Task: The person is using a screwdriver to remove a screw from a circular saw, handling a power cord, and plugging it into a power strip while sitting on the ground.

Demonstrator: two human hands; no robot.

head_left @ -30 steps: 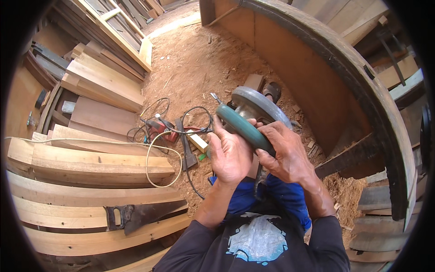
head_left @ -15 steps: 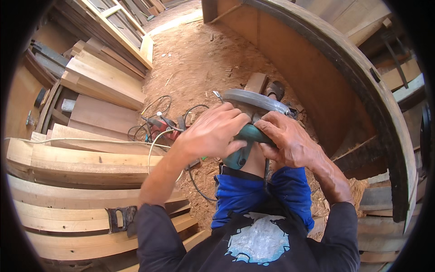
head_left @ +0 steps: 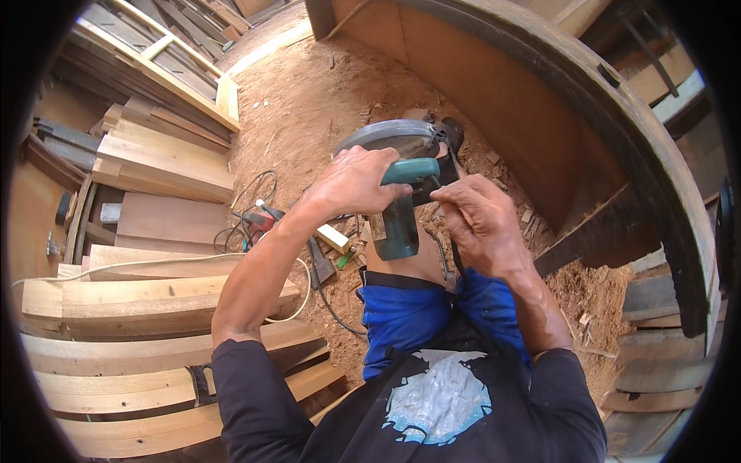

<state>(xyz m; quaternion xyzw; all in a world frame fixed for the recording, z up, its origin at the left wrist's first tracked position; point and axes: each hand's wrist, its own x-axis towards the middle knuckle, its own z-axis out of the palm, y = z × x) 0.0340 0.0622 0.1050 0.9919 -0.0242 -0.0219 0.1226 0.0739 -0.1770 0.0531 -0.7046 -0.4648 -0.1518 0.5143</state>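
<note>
A teal circular saw with a curved metal blade guard is held up above my legs. My left hand is closed on it, by the teal handle and the guard; part of its grip is hidden. My right hand has its fingers pinched together at the right end of the handle, on a small dark part whose kind is too small to make out. A black cord hangs below the right hand.
Stacked timber fills the left side, with a black saw handle against it. A red power tool and cables lie on the shavings-covered floor. A large curved wooden panel stands at the right.
The saw has been turned and shifted left and away from me, showing more of its teal body. My right hand has come off the handle into a pinch beside it.
</note>
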